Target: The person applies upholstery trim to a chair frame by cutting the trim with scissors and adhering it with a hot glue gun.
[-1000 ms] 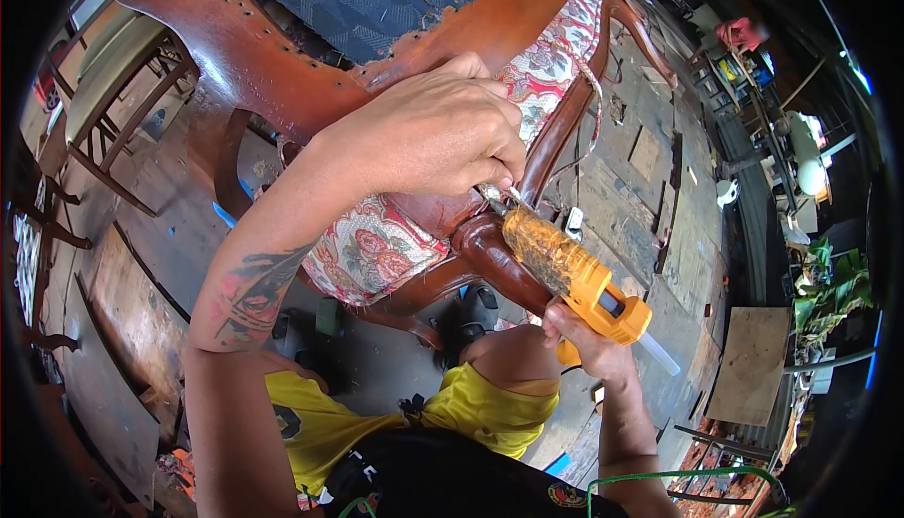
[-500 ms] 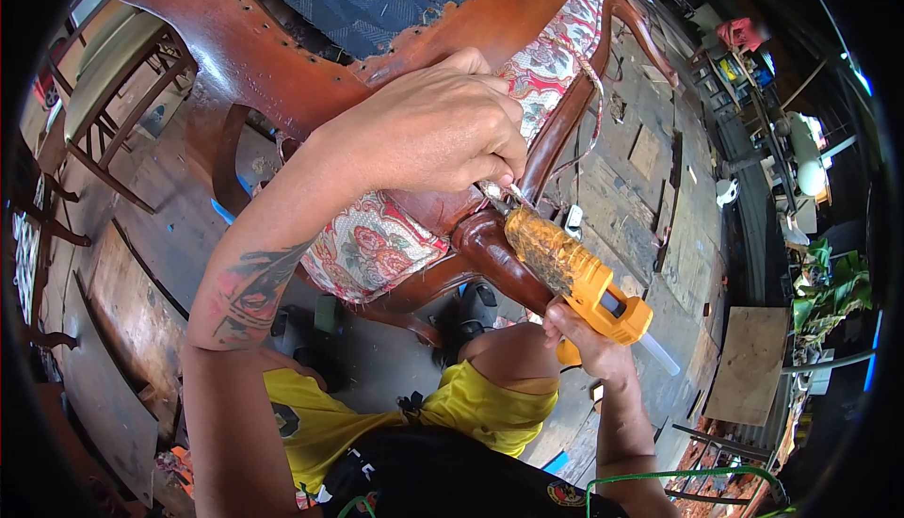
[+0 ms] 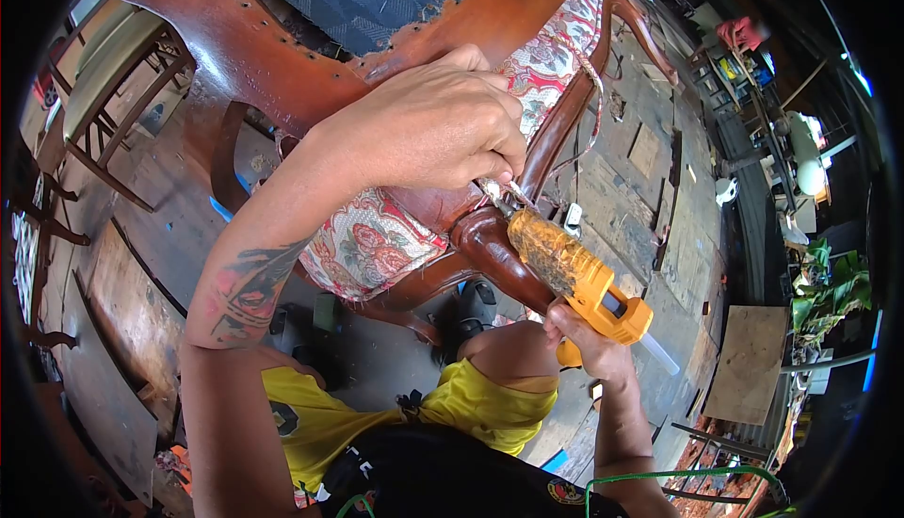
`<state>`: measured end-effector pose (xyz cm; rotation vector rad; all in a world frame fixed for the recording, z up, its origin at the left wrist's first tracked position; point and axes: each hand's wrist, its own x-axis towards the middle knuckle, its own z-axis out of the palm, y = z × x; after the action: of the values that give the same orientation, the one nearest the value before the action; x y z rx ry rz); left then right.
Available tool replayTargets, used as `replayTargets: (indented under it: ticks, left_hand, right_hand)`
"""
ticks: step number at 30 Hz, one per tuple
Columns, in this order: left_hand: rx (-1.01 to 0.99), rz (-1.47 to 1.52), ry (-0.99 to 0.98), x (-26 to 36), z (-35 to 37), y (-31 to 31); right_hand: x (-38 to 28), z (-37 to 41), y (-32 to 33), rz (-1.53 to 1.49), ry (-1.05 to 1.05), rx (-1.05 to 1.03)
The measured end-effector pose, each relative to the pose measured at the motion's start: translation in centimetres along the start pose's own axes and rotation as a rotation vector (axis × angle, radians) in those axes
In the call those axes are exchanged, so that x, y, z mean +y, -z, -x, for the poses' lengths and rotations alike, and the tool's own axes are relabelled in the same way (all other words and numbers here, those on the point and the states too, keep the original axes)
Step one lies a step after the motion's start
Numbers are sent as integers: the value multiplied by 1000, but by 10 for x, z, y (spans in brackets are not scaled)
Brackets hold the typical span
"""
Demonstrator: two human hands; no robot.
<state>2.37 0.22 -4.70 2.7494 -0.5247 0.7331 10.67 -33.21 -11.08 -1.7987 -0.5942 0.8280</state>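
In my right hand (image 3: 586, 337) is an orange hot glue gun (image 3: 570, 268), its barrel smeared with dark residue and a clear glue stick poking out of the back. The nozzle points up-left, close to the fingertips of my left hand (image 3: 452, 122). Those fingertips pinch one end of a thin trim cord (image 3: 595, 108), which loops away over the seat of a wooden chair (image 3: 490, 243). Red-and-cream floral fabric (image 3: 367, 247) covers the seat beside polished brown wood. My left hand and forearm hide part of the seat edge.
Above my left hand is the chair's wooden back frame (image 3: 250, 71), with nail holes and blue patterned fabric (image 3: 367, 0). Other chairs (image 3: 113, 75) stand at the left. A board (image 3: 749, 364) and a plant (image 3: 833, 297) are at the right. A green cord (image 3: 678, 474) crosses my right arm.
The glue gun's front end has shifted very slightly to the right. My left hand stays in nearly the same place, still pinching the trim cord.
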Motion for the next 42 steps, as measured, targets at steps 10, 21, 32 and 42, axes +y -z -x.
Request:
replayTargets:
  ticks: [10, 21, 32, 42]
  left_hand:
    - [12, 15, -19, -1, 0, 0]
    - [7, 8, 7, 0, 0, 0]
    - [8, -1, 15, 0, 1, -1]
    - [-1, 2, 11, 1, 1, 0]
  right_hand:
    - [-10, 2, -7, 70, 42, 3]
    - [-11, 3, -7, 62, 22, 18]
    - [-9, 3, -4, 74, 23, 4]
    - [-9, 4, -5, 50, 9, 19]
